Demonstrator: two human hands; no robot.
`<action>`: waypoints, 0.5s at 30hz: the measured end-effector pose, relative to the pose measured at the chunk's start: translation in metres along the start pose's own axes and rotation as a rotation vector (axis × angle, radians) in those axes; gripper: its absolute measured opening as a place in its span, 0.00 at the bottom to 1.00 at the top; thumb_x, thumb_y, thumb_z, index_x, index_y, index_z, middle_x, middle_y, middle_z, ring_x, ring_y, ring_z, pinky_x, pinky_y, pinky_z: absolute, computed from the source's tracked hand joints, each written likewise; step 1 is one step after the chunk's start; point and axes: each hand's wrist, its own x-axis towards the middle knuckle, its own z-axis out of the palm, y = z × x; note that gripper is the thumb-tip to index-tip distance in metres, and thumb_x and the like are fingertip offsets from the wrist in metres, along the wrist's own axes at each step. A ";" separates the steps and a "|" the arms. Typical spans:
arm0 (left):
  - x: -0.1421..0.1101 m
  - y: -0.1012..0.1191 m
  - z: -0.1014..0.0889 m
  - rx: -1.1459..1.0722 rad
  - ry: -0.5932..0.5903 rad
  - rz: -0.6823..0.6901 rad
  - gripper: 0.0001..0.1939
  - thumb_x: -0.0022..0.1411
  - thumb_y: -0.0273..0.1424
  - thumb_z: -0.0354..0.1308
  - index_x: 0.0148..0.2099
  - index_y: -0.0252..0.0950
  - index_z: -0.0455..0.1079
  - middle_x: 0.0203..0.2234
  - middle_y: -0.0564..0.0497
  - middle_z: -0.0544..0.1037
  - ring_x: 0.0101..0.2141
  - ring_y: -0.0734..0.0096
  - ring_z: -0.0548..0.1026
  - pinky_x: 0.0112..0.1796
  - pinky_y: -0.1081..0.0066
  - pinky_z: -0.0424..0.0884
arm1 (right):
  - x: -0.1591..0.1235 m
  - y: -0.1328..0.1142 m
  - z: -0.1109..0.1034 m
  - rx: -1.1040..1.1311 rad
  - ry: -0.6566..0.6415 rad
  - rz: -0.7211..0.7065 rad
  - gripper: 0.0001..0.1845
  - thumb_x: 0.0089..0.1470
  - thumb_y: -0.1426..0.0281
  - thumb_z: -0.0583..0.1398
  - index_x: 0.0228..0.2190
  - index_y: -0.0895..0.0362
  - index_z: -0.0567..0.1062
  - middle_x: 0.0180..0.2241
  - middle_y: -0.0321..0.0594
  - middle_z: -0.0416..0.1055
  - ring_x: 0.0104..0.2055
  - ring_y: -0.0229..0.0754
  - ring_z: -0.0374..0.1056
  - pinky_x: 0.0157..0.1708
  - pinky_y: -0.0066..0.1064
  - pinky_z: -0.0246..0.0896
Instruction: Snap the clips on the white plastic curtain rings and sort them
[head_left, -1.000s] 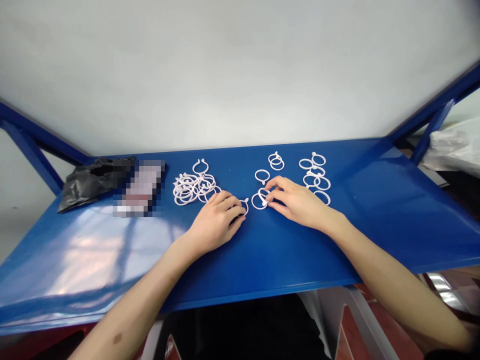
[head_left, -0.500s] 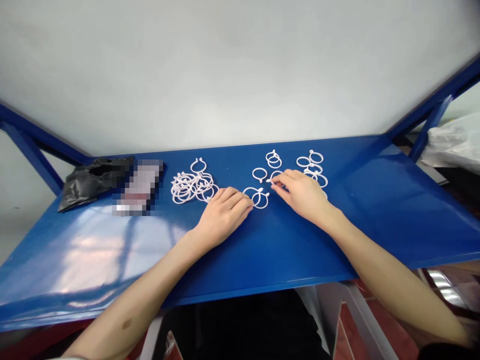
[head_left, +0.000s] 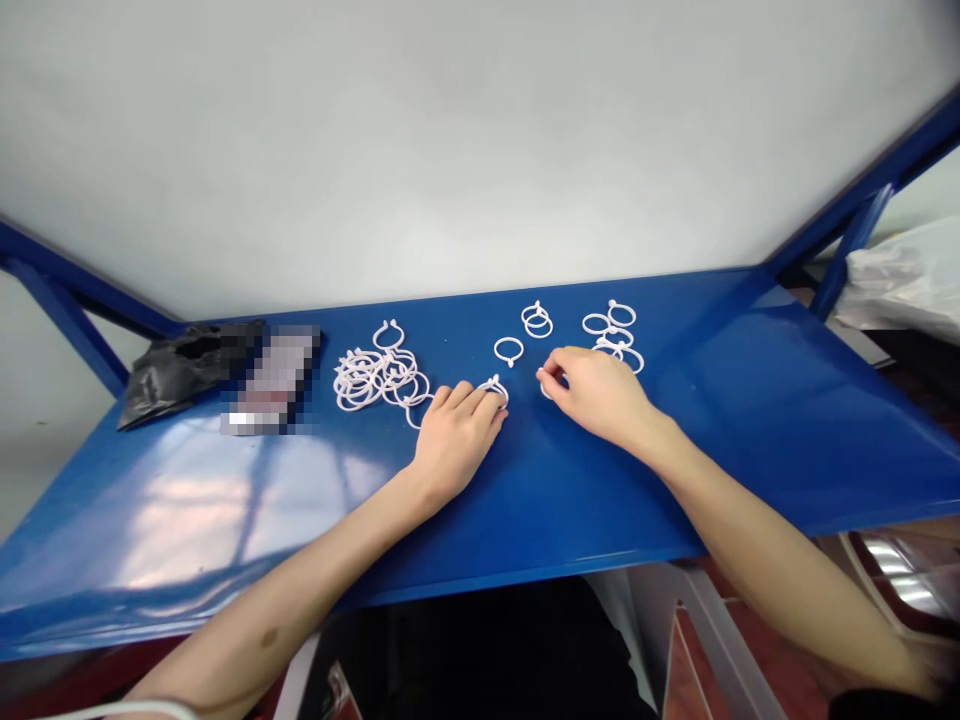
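My left hand (head_left: 459,440) lies low over the table, its fingers together and curled on white plastic curtain rings (head_left: 493,382) with knobbed ends. These rings are partly hidden under the fingertips. To its right, my right hand (head_left: 600,395) pinches another white curtain ring (head_left: 544,388) between thumb and fingers, most of it covered. A single ring (head_left: 508,350) lies just beyond, between the hands. Left of my left hand is a tangled pile of rings (head_left: 375,378), one of them close to the hand.
Two overlapping rings (head_left: 537,320) lie farther back. A group of several rings (head_left: 611,325) is behind my right hand. A black plastic bag (head_left: 169,375) and a blurred-out flat object (head_left: 274,380) lie on the left of the blue table (head_left: 525,530), against a pale wall.
My right hand moved away from the rings beside my left hand, then drew a ring back toward me. My left hand shifted onto the middle rings. The view turned slightly.
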 end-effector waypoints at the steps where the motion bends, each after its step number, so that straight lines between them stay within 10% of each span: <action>1: -0.001 0.000 -0.001 -0.004 0.002 -0.029 0.04 0.71 0.29 0.57 0.40 0.37 0.71 0.31 0.51 0.80 0.32 0.64 0.73 0.36 0.63 0.62 | -0.001 0.006 -0.006 0.005 -0.012 -0.041 0.09 0.63 0.66 0.59 0.35 0.54 0.78 0.39 0.41 0.77 0.41 0.49 0.75 0.36 0.38 0.66; 7: -0.004 -0.004 -0.010 -0.057 0.028 -0.081 0.07 0.69 0.34 0.60 0.43 0.35 0.71 0.34 0.49 0.81 0.34 0.63 0.76 0.37 0.63 0.64 | 0.001 0.041 -0.014 0.086 -0.204 -0.240 0.04 0.57 0.69 0.63 0.34 0.53 0.80 0.50 0.42 0.69 0.42 0.44 0.72 0.39 0.36 0.66; 15: -0.013 -0.023 -0.014 -0.054 -0.076 0.019 0.09 0.70 0.31 0.58 0.51 0.39 0.75 0.46 0.45 0.77 0.41 0.61 0.73 0.41 0.62 0.70 | 0.001 0.013 0.003 0.206 -0.119 -0.336 0.05 0.64 0.70 0.58 0.38 0.55 0.75 0.38 0.39 0.74 0.38 0.42 0.71 0.39 0.34 0.66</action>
